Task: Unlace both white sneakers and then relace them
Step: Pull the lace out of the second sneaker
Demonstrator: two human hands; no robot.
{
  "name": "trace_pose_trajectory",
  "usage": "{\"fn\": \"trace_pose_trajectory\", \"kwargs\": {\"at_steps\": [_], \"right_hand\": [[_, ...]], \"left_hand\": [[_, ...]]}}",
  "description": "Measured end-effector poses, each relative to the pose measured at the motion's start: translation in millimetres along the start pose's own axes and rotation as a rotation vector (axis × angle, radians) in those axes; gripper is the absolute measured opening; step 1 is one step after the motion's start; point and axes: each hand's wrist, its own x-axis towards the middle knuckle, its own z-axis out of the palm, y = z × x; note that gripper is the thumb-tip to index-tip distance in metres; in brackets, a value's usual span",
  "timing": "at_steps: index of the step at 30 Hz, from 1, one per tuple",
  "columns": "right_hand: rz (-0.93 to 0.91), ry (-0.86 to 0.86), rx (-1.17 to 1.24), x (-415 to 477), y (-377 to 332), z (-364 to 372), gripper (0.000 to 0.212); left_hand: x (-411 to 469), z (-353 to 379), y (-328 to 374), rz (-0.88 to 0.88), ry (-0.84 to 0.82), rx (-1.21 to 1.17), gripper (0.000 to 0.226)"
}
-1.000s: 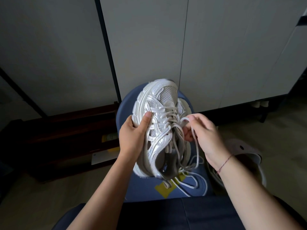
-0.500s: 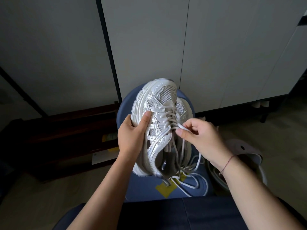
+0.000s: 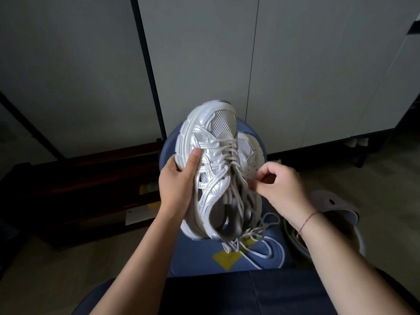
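Head view shows the left hand point(image 3: 179, 185) gripping the white sneaker point(image 3: 213, 142) from its sole side: the fingers wrap behind the sole and are out of sight, and the thumb presses flat on the silver overlays of the upper. The right hand point(image 3: 280, 189) is curled tight, with thumb and forefinger tips pinching a strand of the lace point(image 3: 229, 153) just beside the upper eyelets. The pinch is small and blurred, so which strand it holds cannot be made out. The sneaker stands toe up between the two hands, its heel opening toward the camera. A second sneaker point(image 3: 251, 151) stands behind it, mostly hidden, with only its right side showing. Loose lace ends point(image 3: 270, 248) trail below the heels onto the blue stool point(image 3: 193, 253), beside a yellow patch point(image 3: 227, 258). A thin red string point(image 3: 306, 220) circles the right wrist. A pale clog point(image 3: 336, 205) lies on the floor to the right, partly covered by the forearm
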Motion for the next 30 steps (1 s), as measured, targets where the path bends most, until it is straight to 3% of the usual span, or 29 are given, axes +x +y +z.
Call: {"fn": "trace_pose_trajectory", "kwargs": {"at_steps": [4, 6, 11, 17, 22, 26, 30], "right_hand": [[0.026, -0.028, 0.346, -1, -6, 3, 0.016], [0.008, -0.028, 0.384, -3, -9, 5, 0.009], [-0.046, 0.084, 0.149, -6, -13, 6, 0.009], [-0.059, 0.262, -0.205, -17, -19, 16, 0.006], [-0.011, 0.277, -0.421, -21, -25, 18, 0.012], [-0.051, 0.189, -0.339, -13, -17, 16, 0.013], [0.163, -0.158, 0.078, -4, -7, 4, 0.020]], "left_hand": [[-3, 3, 0, 0.012, -0.027, 0.005, 0.035], [-5, 4, 0, 0.022, -0.027, 0.032, 0.037], [-9, 5, 2, 0.040, 0.007, 0.140, 0.032], [-19, 13, 2, 0.122, 0.078, 0.277, 0.047], [-21, 17, -1, 0.147, 0.087, 0.321, 0.054], [-20, 15, -1, 0.140, 0.083, 0.307, 0.054], [-15, 10, -4, 0.120, 0.052, 0.273, 0.049]]}}
